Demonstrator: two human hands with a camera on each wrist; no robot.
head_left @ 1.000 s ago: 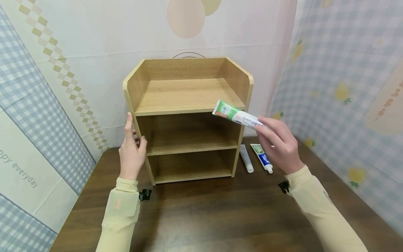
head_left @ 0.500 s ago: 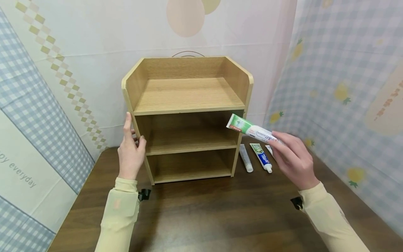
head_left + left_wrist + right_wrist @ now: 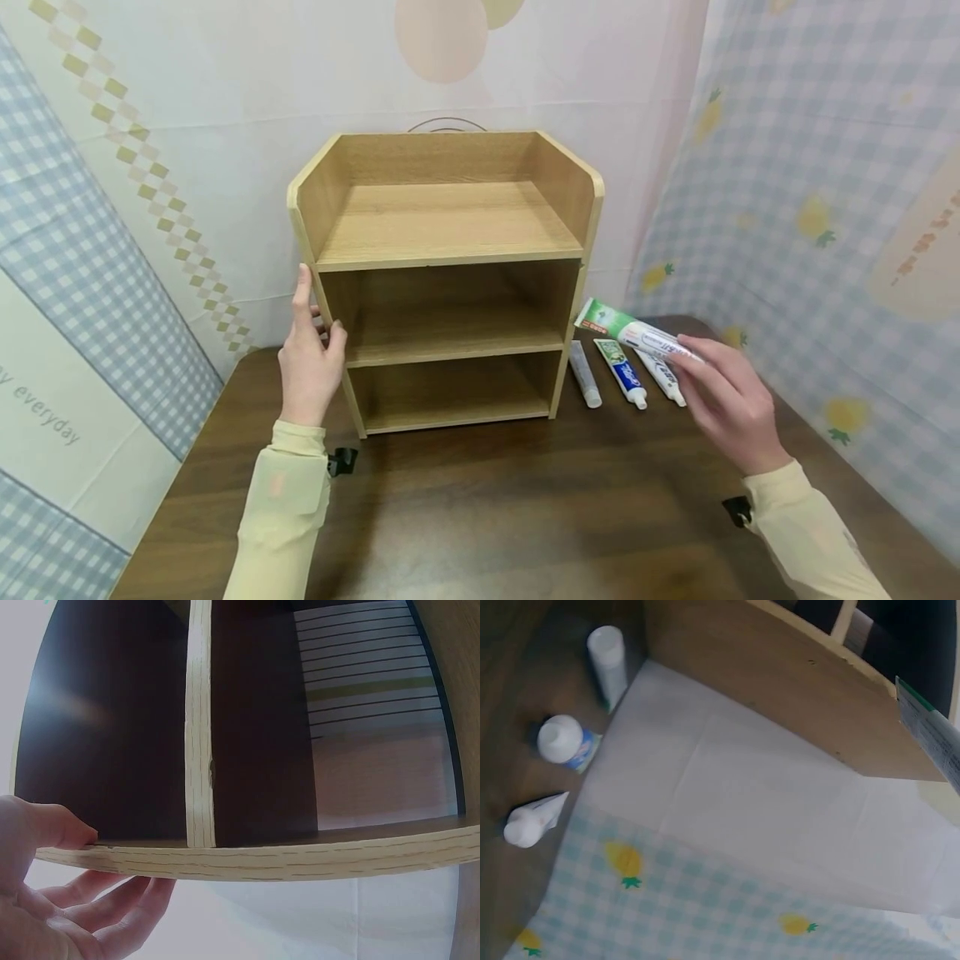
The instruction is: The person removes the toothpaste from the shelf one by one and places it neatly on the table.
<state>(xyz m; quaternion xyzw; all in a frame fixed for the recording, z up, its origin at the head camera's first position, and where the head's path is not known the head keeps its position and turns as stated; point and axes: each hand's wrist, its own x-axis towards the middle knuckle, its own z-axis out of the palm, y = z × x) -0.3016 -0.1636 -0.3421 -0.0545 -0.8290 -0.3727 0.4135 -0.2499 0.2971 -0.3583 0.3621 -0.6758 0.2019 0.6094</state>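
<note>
My left hand (image 3: 309, 367) grips the left side panel of a light wooden shelf (image 3: 450, 263). In the left wrist view the thumb (image 3: 64, 826) lies on the inner face of this panel, with the fingers curled round outside. To the shelf's right, my right hand (image 3: 731, 396) pinches one end of a green and white toothpaste tube (image 3: 633, 332), which is raised and points left toward the shelf. Its far end shows at the right edge of the right wrist view, where the hand itself is out of sight.
On the dark wooden table (image 3: 480, 517), right of the shelf, lie a pale tube (image 3: 586, 377), a green and blue toothpaste tube (image 3: 622, 373) and a white tube (image 3: 664, 382), partly covered by the held one. Patterned cloth (image 3: 780, 250) hangs behind and on both sides.
My right hand has moved right and down with the toothpaste tube, away from the shelf's front. The white tube on the table has come into view. My left hand keeps its grip.
</note>
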